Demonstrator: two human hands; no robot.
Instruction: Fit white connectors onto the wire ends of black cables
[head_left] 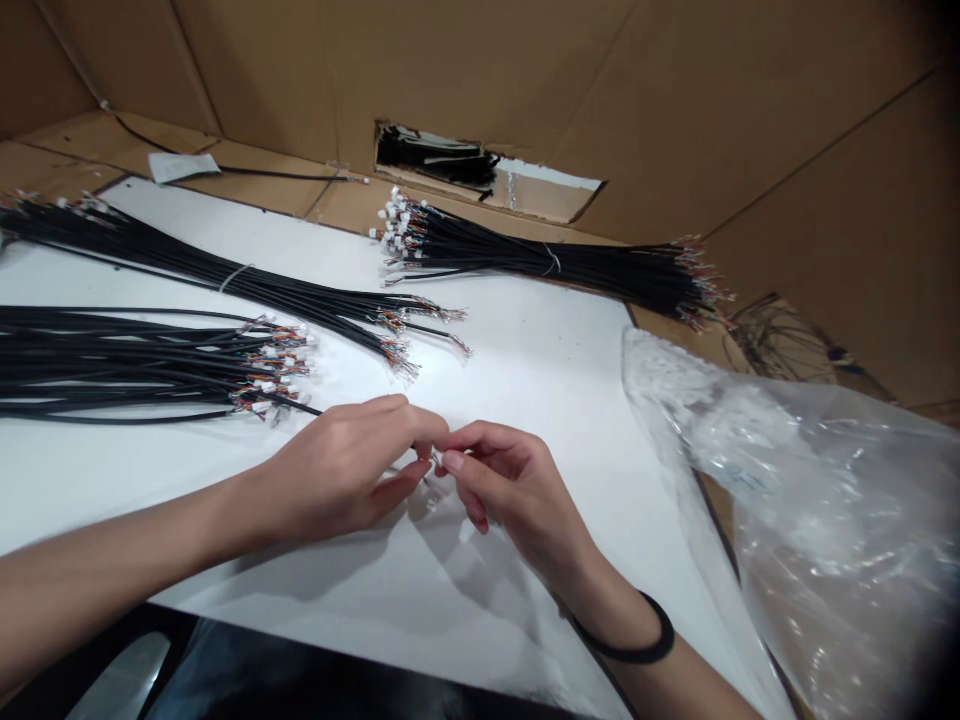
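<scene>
My left hand (352, 465) and my right hand (514, 480) meet fingertip to fingertip above the white board. My left thumb and fingers pinch the thin wires at a black cable's end, most of which the hand hides. Between my right thumb and index finger is a small white connector (439, 458) on those wires. Just behind my left hand lies a bundle of black cables (135, 365) with white connectors on their right ends. A second bundle (247, 280), tied round its middle, ends in loose coloured wires.
White board (555, 390) covers the work surface. A third tied cable bundle (540, 255) rests at the back by the cardboard wall (675, 110), which has a cut-out slot. Clear plastic bag (847, 520) covers the right side. A single cable (277, 175) and a white packet (184, 166) lie back left.
</scene>
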